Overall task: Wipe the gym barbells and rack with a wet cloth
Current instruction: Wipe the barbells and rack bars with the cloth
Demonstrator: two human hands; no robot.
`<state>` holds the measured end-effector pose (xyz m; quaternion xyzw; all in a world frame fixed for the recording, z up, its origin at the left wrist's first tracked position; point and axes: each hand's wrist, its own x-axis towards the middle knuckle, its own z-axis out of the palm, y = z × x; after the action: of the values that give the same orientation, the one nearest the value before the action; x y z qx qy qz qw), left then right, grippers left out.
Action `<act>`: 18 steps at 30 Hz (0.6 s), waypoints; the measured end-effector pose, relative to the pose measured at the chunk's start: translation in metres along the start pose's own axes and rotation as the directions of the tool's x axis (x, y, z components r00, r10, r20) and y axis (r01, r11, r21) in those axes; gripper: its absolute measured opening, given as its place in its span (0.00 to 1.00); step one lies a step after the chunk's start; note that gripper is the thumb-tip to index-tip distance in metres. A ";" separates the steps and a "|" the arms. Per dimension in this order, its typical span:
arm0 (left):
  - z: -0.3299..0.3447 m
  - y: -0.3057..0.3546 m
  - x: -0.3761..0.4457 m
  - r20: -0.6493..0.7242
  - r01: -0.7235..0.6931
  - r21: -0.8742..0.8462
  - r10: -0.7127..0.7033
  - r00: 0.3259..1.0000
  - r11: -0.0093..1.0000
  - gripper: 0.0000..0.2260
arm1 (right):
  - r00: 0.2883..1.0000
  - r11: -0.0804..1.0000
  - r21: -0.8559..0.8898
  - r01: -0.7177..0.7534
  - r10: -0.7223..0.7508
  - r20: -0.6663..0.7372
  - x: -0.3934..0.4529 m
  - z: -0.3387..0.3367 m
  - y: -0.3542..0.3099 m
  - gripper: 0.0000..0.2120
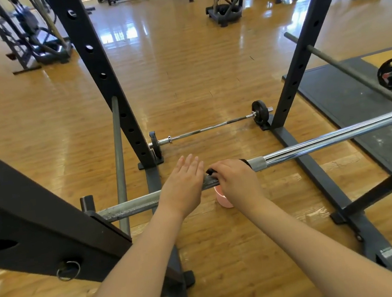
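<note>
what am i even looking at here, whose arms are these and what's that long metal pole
This is a single picture from a camera worn on a person's head, looking down at their own bare arms in a gym. The long pole is a barbell resting across a black steel rack. The right hand is curled over the bar with a dark cloth showing under its fingers, apparently wiping. The left hand lies flat and open on the bar beside it. On the wooden floor below sits a pink container, partly hidden, and farther off lies a smaller barbell with plates.
</note>
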<state>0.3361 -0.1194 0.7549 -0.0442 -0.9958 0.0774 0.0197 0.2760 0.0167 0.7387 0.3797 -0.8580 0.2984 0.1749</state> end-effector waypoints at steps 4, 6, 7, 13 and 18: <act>-0.001 0.001 0.000 0.000 0.009 0.000 -0.009 1.000 1.000 0.25 | 0.991 0.993 -0.032 0.118 -0.115 0.065 -0.018 -0.010 0.022 0.12; -0.001 0.002 0.000 0.004 0.012 0.004 -0.012 1.000 1.000 0.25 | 0.997 0.996 -0.049 0.078 -0.078 0.005 -0.027 -0.018 0.037 0.12; -0.001 0.002 0.000 0.008 0.016 0.006 -0.016 1.000 1.000 0.25 | 0.999 0.999 -0.036 0.037 -0.038 -0.038 -0.027 -0.021 0.040 0.13; -0.001 0.003 0.000 0.012 0.025 0.006 -0.025 1.000 1.000 0.25 | 0.999 1.000 0.003 -0.024 0.024 -0.033 -0.024 0.001 0.011 0.11; -0.003 0.003 0.000 0.033 0.021 0.016 -0.022 0.999 1.000 0.26 | 0.998 0.998 -0.012 0.069 -0.069 0.002 -0.035 -0.013 0.037 0.13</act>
<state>0.3365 -0.1156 0.7573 -0.0322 -0.9958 0.0855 0.0046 0.2717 0.0636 0.7164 0.4082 -0.8463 0.2868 0.1867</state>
